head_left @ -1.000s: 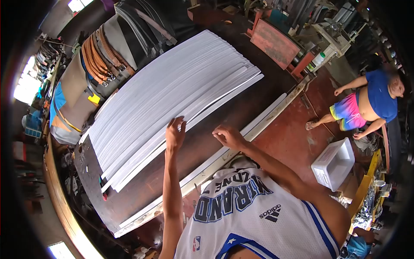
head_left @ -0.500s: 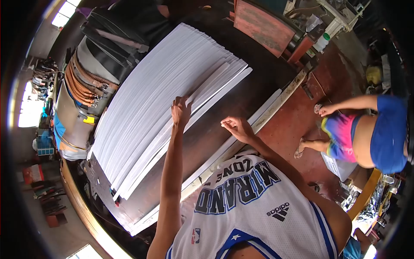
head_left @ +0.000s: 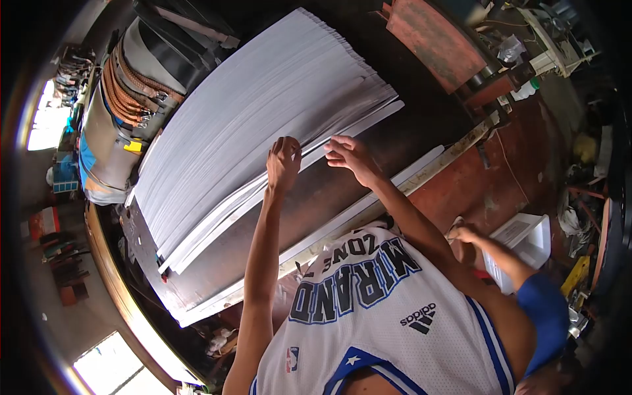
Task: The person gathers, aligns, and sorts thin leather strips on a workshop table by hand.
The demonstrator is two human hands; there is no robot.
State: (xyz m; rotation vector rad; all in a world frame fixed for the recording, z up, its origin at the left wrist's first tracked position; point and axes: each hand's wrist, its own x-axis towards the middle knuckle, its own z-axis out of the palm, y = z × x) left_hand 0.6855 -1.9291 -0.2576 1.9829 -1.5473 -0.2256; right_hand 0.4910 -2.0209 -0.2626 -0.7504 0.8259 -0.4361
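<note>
A wide fan of long, narrow white strips (head_left: 230, 125) lies across the dark table, with its nearest strips slightly separated. The fingers of my left hand (head_left: 284, 164) are curled together over the near edge of this fan, pinching a white strip. To its right, my right hand (head_left: 354, 160) hovers above the same edge, its fingers bent but apart. Those fingertips come close to the near strips and show nothing between them.
A long white bar (head_left: 421, 163) runs along the table's near edge. Brown braided belts (head_left: 122, 89) hang over a padded roll at left. A reddish metal piece (head_left: 434, 43) stands at the back right. A person's blue sleeve (head_left: 543, 316) and a white bin (head_left: 530, 243) are at right.
My right hand has moved up and left to the strips, near my left hand. The lifted strip now lies lower. The person at right has moved closer behind my right arm.
</note>
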